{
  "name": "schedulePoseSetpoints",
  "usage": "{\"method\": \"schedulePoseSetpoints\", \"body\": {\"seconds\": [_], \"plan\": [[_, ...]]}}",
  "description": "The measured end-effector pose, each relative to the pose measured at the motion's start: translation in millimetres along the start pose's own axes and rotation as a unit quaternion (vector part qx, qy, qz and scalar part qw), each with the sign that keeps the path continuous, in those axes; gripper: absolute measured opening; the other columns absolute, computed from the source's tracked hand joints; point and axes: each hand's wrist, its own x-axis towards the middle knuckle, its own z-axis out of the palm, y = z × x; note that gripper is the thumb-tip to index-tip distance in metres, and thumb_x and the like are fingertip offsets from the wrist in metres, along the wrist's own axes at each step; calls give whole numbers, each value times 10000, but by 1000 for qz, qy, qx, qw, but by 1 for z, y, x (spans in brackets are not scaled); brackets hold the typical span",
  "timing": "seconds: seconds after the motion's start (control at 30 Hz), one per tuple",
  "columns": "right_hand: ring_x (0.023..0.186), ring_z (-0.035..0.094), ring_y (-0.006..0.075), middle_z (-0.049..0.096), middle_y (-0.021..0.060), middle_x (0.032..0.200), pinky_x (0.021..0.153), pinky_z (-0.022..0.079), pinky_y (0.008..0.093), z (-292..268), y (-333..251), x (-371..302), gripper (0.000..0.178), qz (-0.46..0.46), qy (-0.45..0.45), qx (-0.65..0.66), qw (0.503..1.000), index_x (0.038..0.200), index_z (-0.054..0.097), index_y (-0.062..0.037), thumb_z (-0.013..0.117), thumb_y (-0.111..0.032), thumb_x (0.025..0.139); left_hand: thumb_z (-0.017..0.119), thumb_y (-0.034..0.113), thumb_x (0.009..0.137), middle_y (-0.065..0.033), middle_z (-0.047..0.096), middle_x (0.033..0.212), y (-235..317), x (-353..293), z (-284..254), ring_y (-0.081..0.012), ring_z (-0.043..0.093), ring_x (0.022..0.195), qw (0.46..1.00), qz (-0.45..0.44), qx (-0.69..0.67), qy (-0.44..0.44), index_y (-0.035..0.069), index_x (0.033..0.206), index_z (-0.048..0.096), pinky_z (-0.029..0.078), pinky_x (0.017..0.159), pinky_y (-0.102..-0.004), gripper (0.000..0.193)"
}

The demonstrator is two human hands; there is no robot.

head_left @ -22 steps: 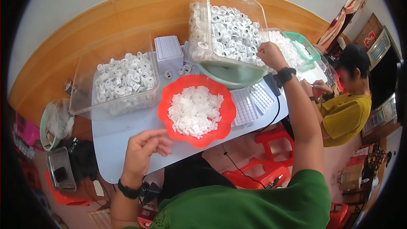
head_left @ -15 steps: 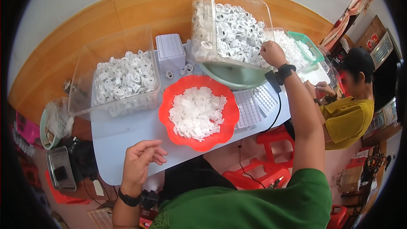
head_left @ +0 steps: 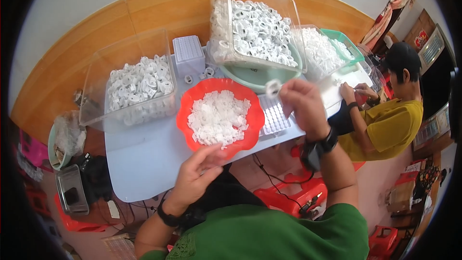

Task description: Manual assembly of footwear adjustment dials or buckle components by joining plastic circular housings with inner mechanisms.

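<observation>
"While the table (head_left: 144, 163) stretches out below, the tilted clear bin (head_left: 227, 58) looms behind the red bowl (head_left: 185, 120)!"

"And the hands?"

"Left hand (head_left: 199, 173) at the bowl's near rim, grip half open, no hold I can make out; right hand (head_left: 305, 106), grip closed on one white ring-shaped part (head_left: 273, 88), held up just right of the bowl."

"Looks light, stiff, probably slippery; a fingertip pinch on its outer edge should do."

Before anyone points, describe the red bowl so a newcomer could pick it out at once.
Start from the pale blue table; the red bowl stands on it, between the left clear bin and the pale green basin, by the left hand. It is heaped with small white pieces, and its bright, wavy rim sets it apart from both neighbours.
</observation>
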Motion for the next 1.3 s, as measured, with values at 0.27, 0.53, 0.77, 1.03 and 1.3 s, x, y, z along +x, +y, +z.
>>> {"method": "schedulePoseSetpoints", "body": {"seconds": [0.27,0.53,0.77,1.03,1.3], "plan": [[521,521,63,575,22,690,470,439,201,71,56,-93,57,108,-39,230,966,869,599,6,613,-47,854,648,58,844,-161,420,1329,-12,18,31,-212,480,1144,979,198,-49,-4,9,1380,335,421,945,-344,623],[553,519,58,570,16,710,481,430,199,87,68,-119,48,138,-106,159,972,883,599,0,593,-45,869,651,182,865,-149,591,1133,-29,-14,19,-190,570,1031,989,130,-65,35,-37,1264,447,456,905,-321,499],[562,543,111,549,48,730,488,432,240,74,53,-121,191,-165,-89,-217,958,920,605,-20,654,31,743,542,189,933,-167,591,1119,-37,-22,5,-196,589,965,972,61,-221,-56,-23,1266,430,469,839,-303,410],[617,577,213,551,55,791,500,464,310,78,61,-112,281,-350,-115,-334,868,915,632,-57,700,-5,647,509,164,947,-110,602,1032,-41,-21,9,-174,586,910,967,43,-232,-91,-35,1202,480,477,809,-298,325],[613,555,205,519,54,752,506,449,318,87,78,-114,246,-395,-80,-368,838,923,631,-45,685,-39,683,577,142,910,-105,621,1050,-54,-27,6,-159,596,913,973,25,-226,-33,-51,1185,528,490,780,-285,339]]}}
